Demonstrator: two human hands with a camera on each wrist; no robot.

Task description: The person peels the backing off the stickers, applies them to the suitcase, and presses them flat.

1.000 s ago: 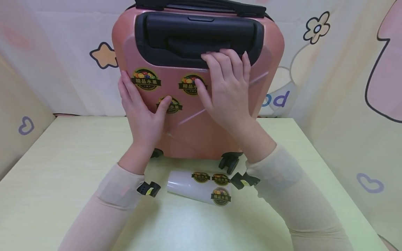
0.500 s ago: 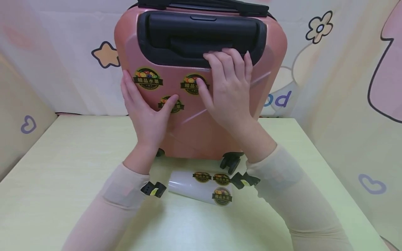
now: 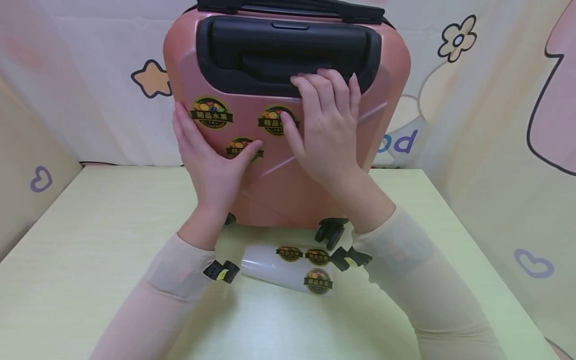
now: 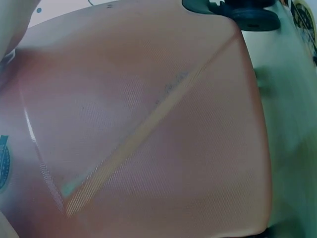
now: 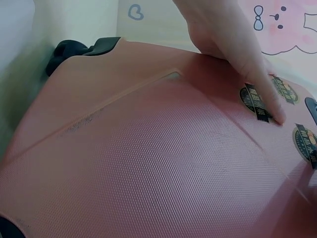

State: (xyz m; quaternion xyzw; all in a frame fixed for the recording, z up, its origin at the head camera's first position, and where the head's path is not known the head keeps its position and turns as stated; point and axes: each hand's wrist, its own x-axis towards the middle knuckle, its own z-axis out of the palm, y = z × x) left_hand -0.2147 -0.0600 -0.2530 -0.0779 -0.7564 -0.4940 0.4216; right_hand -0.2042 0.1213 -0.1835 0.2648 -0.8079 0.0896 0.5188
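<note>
A pink hard-shell suitcase [image 3: 288, 200] stands upright on the table. Its front bears three round fruit-picture stickers: an upper left sticker [image 3: 211, 114], an upper right sticker [image 3: 271, 122] and a lower sticker [image 3: 237, 146]. My left hand [image 3: 209, 172] lies along the suitcase's left side, its thumb stretched over the lower sticker's right part. In the right wrist view that thumb [image 5: 265, 96] touches the lower sticker [image 5: 251, 101]. My right hand [image 3: 330, 122] rests on the front, fingertips at the black handle recess [image 3: 279, 55] and thumb over the upper right sticker.
A white sticker sheet [image 3: 265, 265] with three stickers on it lies on the table [image 3: 112, 240] in front of the suitcase. One black caster [image 3: 330, 232] shows at the lower right. A patterned curtain [image 3: 103, 90] hangs behind.
My left thumb has slid right and slightly down across the lower sticker. The left wrist has shifted a little right. My right hand keeps its place on the suitcase.
</note>
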